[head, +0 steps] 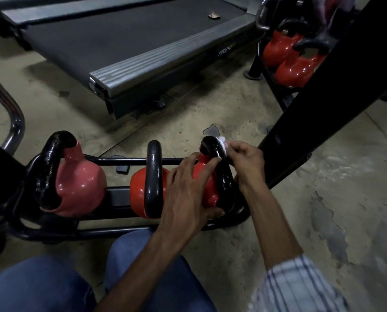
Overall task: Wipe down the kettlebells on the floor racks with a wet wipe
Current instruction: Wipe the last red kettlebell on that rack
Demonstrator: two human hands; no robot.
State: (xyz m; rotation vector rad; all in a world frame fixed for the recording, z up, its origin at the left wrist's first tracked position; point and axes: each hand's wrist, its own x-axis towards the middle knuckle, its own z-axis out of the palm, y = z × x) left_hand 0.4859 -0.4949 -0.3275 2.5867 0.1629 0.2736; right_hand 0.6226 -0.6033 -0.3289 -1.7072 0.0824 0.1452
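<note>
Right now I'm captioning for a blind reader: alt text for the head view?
A right-hand grip pinches a white wipe against the black handle of a red kettlebell on a low floor rack; the left-hand grip rests spread on its body.

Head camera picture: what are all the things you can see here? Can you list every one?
left kettlebell: one, pink with black handle, near rack's left end
middle kettlebell: one, red with black handle, rack's middle
right kettlebell: one, red with black handle, under both hands
far kettlebells: two, red with black handles, top right rack
near rack: one, black, on the floor in front
wet wipe: one, white, on right kettlebell's handle
treadmill: one, dark grey, top
beam: one, black, slanting at right
chrome tube: one, silver, left edge
floor: beige concrete
jeans: blue, bottom
sleeve: one, striped, bottom right
left hand: fingers spread on the right kettlebell
right hand: pinches the wet wipe
</note>
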